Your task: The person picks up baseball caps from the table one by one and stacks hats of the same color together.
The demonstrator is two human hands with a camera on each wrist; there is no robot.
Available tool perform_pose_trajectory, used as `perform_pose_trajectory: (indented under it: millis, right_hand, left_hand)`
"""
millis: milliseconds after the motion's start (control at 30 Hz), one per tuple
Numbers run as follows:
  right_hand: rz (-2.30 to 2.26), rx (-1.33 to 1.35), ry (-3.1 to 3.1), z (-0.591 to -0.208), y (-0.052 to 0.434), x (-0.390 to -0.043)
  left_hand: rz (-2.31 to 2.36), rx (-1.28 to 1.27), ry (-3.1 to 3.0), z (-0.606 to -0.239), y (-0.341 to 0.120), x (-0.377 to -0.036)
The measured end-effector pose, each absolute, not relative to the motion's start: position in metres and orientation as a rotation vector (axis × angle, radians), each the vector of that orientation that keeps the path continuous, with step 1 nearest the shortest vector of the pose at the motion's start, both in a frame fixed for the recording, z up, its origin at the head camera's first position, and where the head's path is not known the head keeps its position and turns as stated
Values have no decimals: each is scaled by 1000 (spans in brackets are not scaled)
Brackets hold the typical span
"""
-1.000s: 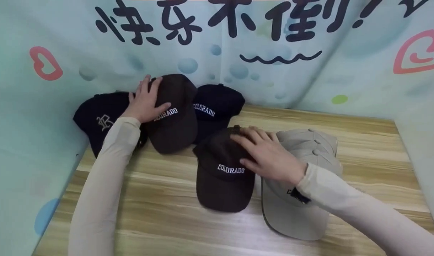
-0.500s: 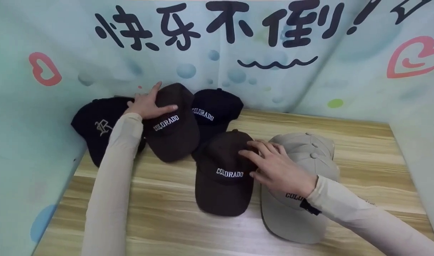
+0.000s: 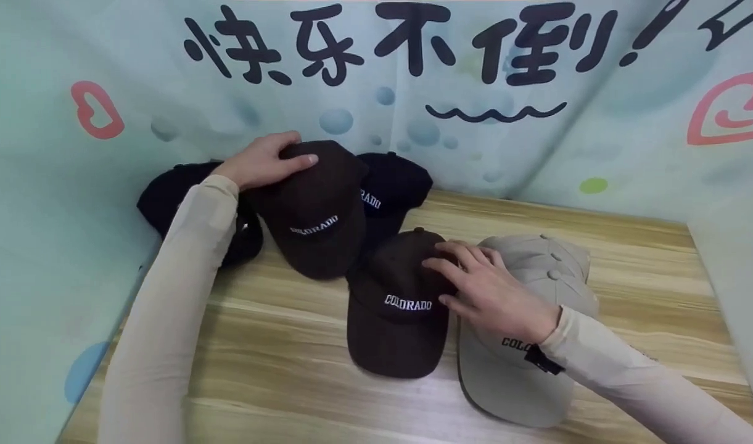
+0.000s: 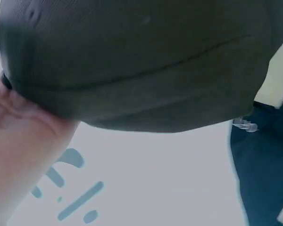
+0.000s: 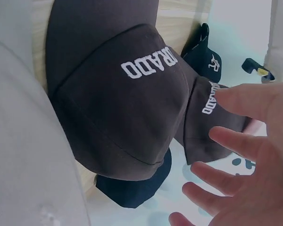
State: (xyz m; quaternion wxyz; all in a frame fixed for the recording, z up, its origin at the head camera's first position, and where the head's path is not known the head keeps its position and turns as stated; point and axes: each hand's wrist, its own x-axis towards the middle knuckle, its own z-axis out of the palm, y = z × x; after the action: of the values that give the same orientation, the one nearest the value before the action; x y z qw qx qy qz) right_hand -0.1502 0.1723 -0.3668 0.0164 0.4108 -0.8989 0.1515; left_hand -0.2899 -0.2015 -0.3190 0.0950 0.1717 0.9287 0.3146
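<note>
My left hand [image 3: 262, 161] grips a dark brown COLORADO cap [image 3: 317, 191] at the crown, thumb on top and the other fingers behind it. In the left wrist view, this cap [image 4: 141, 56] fills the upper part, its lower edge off the surface. My right hand [image 3: 493, 296] hovers at the right side of a second brown COLORADO cap [image 3: 401, 345]; touching or apart, I cannot tell. Spread, loosely bent fingers [image 5: 240, 141] show in the right wrist view, holding nothing. Under the right wrist lies a stack of grey-beige caps [image 3: 518, 388].
A navy COLORADO cap [image 3: 407, 176] stands against the printed backdrop [image 3: 364, 68], partly hidden by the brown caps. Far left is another dark cap [image 3: 179, 185], partly covered by the left arm. All rest on a wood-grain table [image 3: 277, 370] between cloth side walls.
My left hand has taken hold of the brown cap and shifted it right, covering more of the navy cap. The right hand has drawn slightly back from the front brown cap.
</note>
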Motion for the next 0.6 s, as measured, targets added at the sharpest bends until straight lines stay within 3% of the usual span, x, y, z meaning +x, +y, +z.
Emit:
perform_pose_trajectory:
  millis: [600]
  right_hand:
    - [474,1224,-2934,-360,193,-138]
  left_hand:
    - [820,893,2574,-261,-175,-242]
